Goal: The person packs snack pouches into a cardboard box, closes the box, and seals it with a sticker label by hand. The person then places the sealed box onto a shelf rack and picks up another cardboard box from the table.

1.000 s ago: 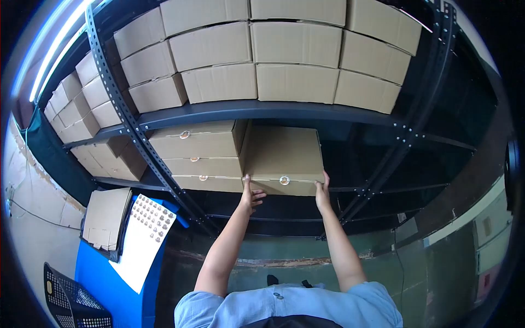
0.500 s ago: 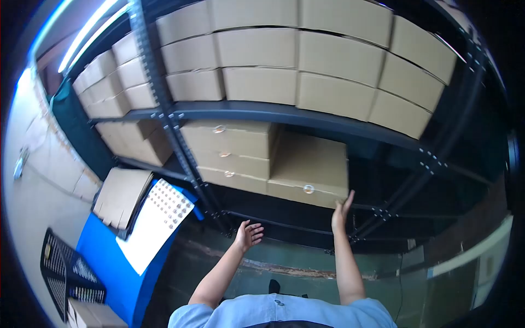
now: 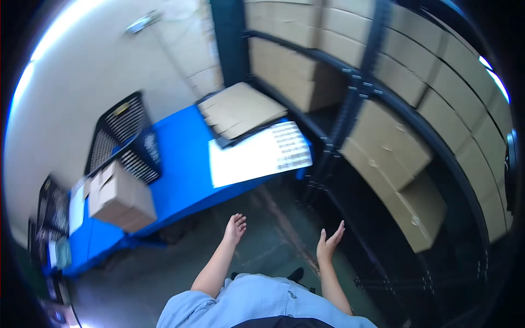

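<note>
My left hand is in the air over the floor, fingers apart and slightly curled, holding nothing. To its right, my right hand is also raised and empty, with thumb and fingers spread. Neither touches anything. Right of my right hand, a flat brown box with a round sticker lies on the dark metal shelf, beside a stack of similar boxes. A sticker sheet lies on the blue table, with flat cardboard behind it.
A closed carton stands near the table's front edge. Behind it is a black perforated basket, with another basket farther left. A shelf post rises between the table and the stacked boxes. More cartons fill the upper shelf.
The view has swung left toward the table. Both my hands have come off the flat box, the left one first, and now hang free in front of me.
</note>
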A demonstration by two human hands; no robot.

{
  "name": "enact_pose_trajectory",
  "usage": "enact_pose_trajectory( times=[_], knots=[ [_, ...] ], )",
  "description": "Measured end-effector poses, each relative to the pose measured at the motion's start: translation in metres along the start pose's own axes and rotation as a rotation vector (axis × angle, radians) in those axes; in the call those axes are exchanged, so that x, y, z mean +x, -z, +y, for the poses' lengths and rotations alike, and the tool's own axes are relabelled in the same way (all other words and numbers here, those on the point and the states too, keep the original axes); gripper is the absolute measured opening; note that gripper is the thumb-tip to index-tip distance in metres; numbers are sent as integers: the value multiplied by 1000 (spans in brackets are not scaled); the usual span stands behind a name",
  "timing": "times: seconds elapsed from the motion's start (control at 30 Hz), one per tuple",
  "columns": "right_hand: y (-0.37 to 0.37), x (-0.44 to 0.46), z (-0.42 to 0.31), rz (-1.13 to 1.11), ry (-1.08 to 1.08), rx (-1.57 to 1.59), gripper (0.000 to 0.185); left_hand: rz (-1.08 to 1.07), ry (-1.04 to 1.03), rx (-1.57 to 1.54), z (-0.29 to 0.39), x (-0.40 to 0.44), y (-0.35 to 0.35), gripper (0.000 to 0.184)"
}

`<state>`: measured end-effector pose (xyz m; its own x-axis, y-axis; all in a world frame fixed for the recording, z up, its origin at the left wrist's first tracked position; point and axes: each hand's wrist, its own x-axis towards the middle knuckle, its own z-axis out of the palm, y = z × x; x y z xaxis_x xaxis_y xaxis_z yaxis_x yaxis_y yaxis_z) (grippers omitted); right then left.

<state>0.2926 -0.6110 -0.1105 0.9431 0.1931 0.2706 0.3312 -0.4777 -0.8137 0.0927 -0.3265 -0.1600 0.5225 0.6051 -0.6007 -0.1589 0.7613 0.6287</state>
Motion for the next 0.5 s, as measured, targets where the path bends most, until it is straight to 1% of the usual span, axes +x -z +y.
enact_pose_trajectory(
  times=[0.03,0.07,0.1,0.13,0.2,0.27,0.33,0.4,0.47,0.5],
  knots=[
    [-25,-12,-21,-100,64,-6,76,24,-123,-43,17,-8,27,33],
    [-49,-26,-40,-194,129,-10,77,73,-153,-71,35,-19,55,33],
    [-74,-40,-54,-260,197,20,78,145,-280,-61,53,-33,82,30],
    [-97,-56,-74,-305,219,41,78,218,-402,-46,72,-49,107,28],
    [-139,-87,-110,-445,251,49,77,396,-577,-63,105,-80,167,23],
    [-180,-119,-143,-522,287,90,77,606,-734,-34,134,-115,227,23],
    [-218,-152,-175,-677,335,121,77,790,-881,-61,156,-147,289,21],
    [-252,-181,-199,-794,379,190,76,946,-990,-105,173,-177,338,19],
    [-277,-203,-226,-925,371,222,73,1026,-1013,-138,188,-206,371,18],
    [-289,-210,-241,-936,379,231,73,1051,-1009,-111,194,-215,386,19]
  ],
)
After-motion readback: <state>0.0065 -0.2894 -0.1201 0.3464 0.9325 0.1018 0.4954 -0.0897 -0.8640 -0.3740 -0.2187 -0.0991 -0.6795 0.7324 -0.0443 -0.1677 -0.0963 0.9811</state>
